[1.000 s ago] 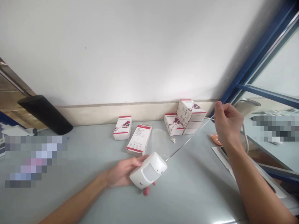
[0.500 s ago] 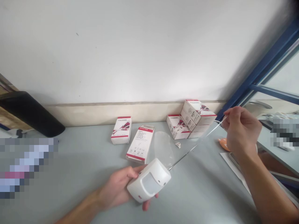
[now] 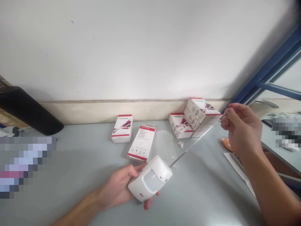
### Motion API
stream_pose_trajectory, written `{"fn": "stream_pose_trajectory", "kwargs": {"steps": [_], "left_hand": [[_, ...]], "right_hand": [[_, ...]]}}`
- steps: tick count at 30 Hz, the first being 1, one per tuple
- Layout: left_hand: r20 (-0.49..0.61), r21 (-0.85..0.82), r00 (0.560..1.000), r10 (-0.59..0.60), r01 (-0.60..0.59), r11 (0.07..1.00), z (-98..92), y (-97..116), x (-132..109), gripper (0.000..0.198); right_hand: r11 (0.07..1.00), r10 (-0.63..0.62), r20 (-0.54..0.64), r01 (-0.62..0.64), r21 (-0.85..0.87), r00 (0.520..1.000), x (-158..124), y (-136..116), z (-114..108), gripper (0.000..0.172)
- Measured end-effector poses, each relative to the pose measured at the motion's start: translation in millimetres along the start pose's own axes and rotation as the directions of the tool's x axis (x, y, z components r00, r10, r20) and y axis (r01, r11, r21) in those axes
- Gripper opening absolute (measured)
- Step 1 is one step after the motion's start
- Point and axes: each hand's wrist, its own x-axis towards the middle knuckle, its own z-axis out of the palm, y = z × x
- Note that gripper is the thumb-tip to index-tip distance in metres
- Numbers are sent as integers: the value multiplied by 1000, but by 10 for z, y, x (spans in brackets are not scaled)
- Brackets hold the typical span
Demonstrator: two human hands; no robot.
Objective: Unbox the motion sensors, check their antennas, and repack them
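Observation:
My left hand (image 3: pixel 117 188) grips a white PIR motion detector (image 3: pixel 150 179) low in the middle of the view, its lens facing up. A thin telescopic metal rod (image 3: pixel 195 139) runs from the detector's top end up and to the right. My right hand (image 3: pixel 243 131) pinches the rod's far end between thumb and fingers, above the table. The rod passes over the table without touching anything I can make out.
Several white-and-red boxes, including one labelled detector (image 3: pixel 141 143), stand on the grey table (image 3: pixel 70 163) by the wall. A clear plastic bag (image 3: pixel 164 142), a small white part (image 3: pixel 180 144), an orange object (image 3: pixel 227 144) and a black object (image 3: pixel 28 110) lie nearby.
My right hand has moved farther from the detector, and more of the rod shows between them. The view has turned slightly, shifting the window frame to the right.

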Motion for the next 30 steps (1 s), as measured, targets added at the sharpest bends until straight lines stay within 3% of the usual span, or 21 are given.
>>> {"fn": "stream_pose_trajectory", "kwargs": {"steps": [6, 18, 30], "left_hand": [[-21, -3, 1000, -14, 14, 1000, -27, -10, -4, 54], [-39, -3, 999, -15, 15, 1000, -1, 5, 0, 54], [-1, 42, 1000, 31, -31, 999, 5, -18, 3, 52]], "right_hand": [[996, -60, -41, 57, -72, 997, -12, -51, 32, 23], [996, -56, -51, 53, -71, 997, -16, -77, 37, 27], [992, -93, -35, 90, -89, 995, -49, -58, 54, 15]]}}
